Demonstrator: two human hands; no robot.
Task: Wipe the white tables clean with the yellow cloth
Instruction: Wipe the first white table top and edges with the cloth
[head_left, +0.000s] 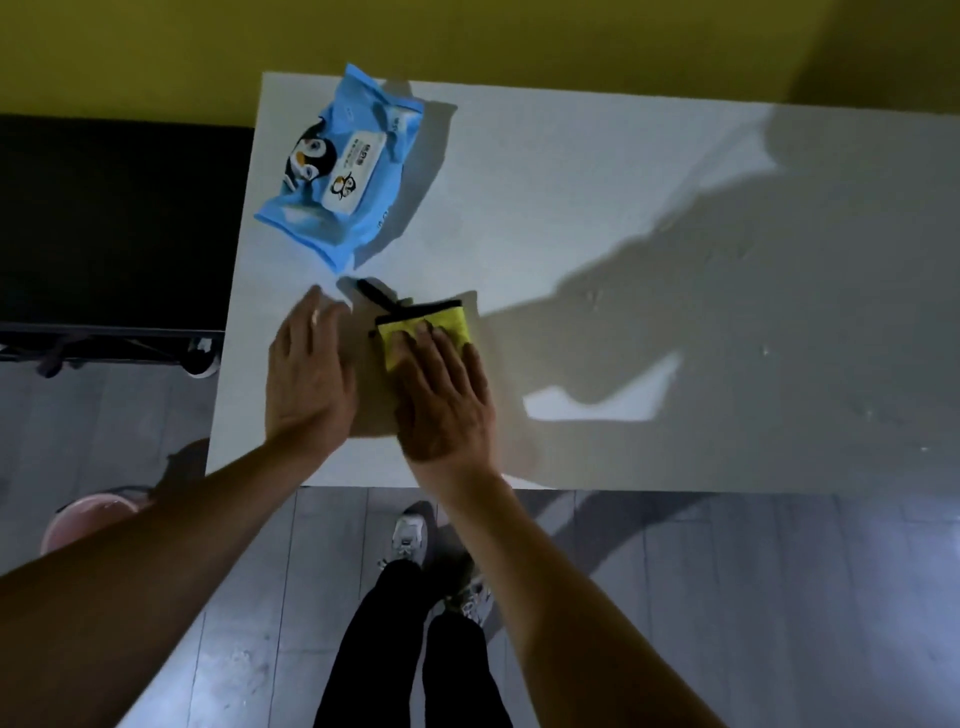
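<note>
Right hand (444, 395): flat, fingers straight and close together, pressing down on the yellow cloth (451, 326). The palm and fingers cover the near part of the cloth; its far edge, trimmed in black, shows beyond the fingertips. A black loop or strap (378, 294) runs from the cloth's far-left corner across the tabletop.

Left hand (308, 374): open, fingers extended and together, palm down on the white table (597, 218) just beside the right hand — holding nothing. Its fingertips are blurred.

Both hands lie near the table's left end, close to the near edge. The cloth sits between them and a blue wet-wipe packet (343, 166), which lies farther back near the left edge, printed with a penguin and carrying a white flap lid. Packet and cloth are apart, not touching.

Table surface: white, with a large shadow of the person across the right half and small specks or droplets visible toward the right.

Surroundings: a yellow wall (519, 36) behind the table, a dark furniture piece (114, 223) to the left, grey plank flooring (727, 597), a pink bucket (85, 517) at lower left — partly behind the left forearm. The person's dark trousers (415, 649) and light sneakers (410, 535) show below the table edge.
</note>
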